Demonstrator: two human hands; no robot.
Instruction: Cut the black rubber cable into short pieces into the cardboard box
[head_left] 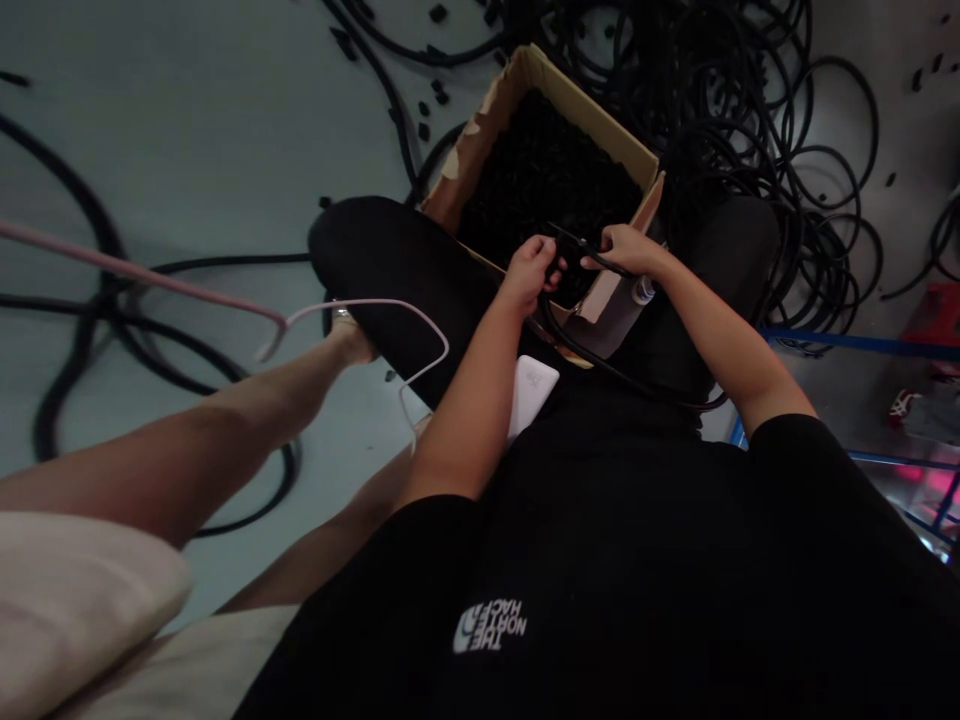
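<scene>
Over the near edge of a cardboard box (611, 120) filled with small black pieces, my left hand (531, 272) is closed around a black hose (592, 357). The hose loops down from its fingers and runs right across my lap. Close by on the right, my right hand (626, 250) is wrapped round a dark tool (574, 239), which looks like cutters. The tool's tip reaches toward my left hand. What lies between the fingers is dark and hard to make out.
Coiled black hoses (750, 130) heap beyond the box, and more hose (82, 330) lies at the left. A white power bank (534, 385) with a cable rests by my lap. Another person's legs (225, 430) stretch in from the left. A blue frame (862, 345) stands right.
</scene>
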